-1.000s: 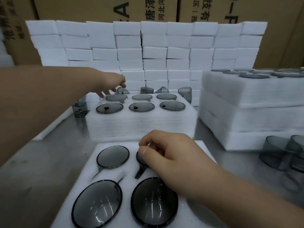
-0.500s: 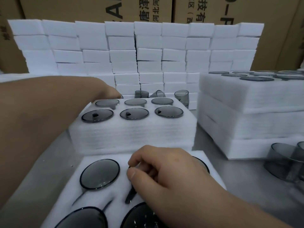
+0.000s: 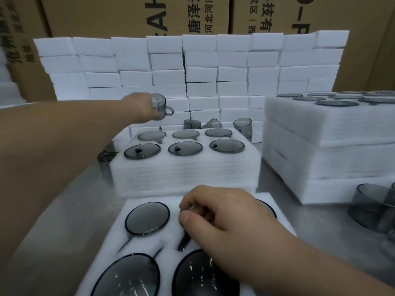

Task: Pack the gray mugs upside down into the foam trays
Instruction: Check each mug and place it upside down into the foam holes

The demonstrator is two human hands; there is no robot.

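Observation:
My left hand [image 3: 142, 105] is stretched out behind the middle foam tray [image 3: 183, 169] and grips a gray mug [image 3: 160, 106] lifted in the air, its handle pointing right. My right hand [image 3: 222, 212] rests on the near foam tray [image 3: 111, 233], fingers curled round the rim of an upside-down mug [image 3: 185, 238] sitting in the middle slot of the far row; most of that mug is hidden under the hand. Several other mugs sit upside down in the near tray, such as the one at far left [image 3: 147, 217]. The middle tray's slots all hold upside-down mugs.
Loose mugs [image 3: 242, 126] stand behind the middle tray, more at the right edge [image 3: 374, 208] and one at the left [image 3: 106, 153]. Stacked filled trays [image 3: 320, 146] stand on the right. A wall of white foam blocks [image 3: 201, 67] and cardboard boxes close off the back.
My left hand reached down behind the middle tray, took hold of a mug and lifted it. My right hand stayed on the mug in the near tray.

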